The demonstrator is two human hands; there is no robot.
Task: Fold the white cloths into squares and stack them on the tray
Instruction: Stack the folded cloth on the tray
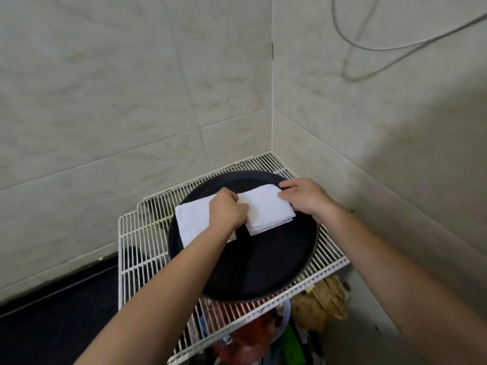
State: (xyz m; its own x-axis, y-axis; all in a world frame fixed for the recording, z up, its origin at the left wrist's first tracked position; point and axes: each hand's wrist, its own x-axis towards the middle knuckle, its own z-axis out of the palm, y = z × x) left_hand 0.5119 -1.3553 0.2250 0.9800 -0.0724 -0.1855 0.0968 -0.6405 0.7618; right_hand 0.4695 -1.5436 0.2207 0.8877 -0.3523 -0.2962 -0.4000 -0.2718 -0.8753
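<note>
The cloths point(266, 209) are plain white with a faint woven texture, no print. The round tray point(263, 264) is solid black, matte. The wire rack point(137, 248) under it is white, a grid of thin parallel bars. The wall tiles point(131, 88) are pale cream with soft beige marbled veins and grey grout lines. A grey cable point(395, 47) loops across the right wall

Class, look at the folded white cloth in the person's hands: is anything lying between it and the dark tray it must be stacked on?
Nothing visible does. The folded cloth, held by the left hand and right hand, is already over the tray; another white cloth lies beside it.
</note>
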